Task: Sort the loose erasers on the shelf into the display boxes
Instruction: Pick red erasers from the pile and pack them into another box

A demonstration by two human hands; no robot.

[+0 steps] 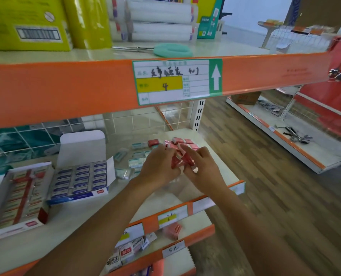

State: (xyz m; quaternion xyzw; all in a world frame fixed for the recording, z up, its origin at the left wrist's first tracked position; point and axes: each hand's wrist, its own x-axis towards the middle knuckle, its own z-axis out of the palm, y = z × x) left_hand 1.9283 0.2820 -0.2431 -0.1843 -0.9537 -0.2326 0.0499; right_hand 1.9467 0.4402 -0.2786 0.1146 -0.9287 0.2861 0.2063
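Both hands meet over the right part of the white shelf (185, 198). My left hand (159, 168) and my right hand (203, 169) together pinch a small bunch of red-wrapped erasers (180, 162) between the fingertips. Behind the fingers lies a loose pile of pink and red erasers (178, 143). Green-and-white erasers (136, 156) are scattered just left of the hands. A blue display box (79, 179), lid up, stands full of blue-labelled erasers. Left of it, a red display box (20, 198) holds rows of erasers.
An orange beam (66, 90) with a handwritten label crosses above the hands. Scissors with a green handle (165, 49) lie on the upper shelf. Lower shelves (137, 248) hold small packets. A wood floor and another shelf unit (285, 134) lie to the right.
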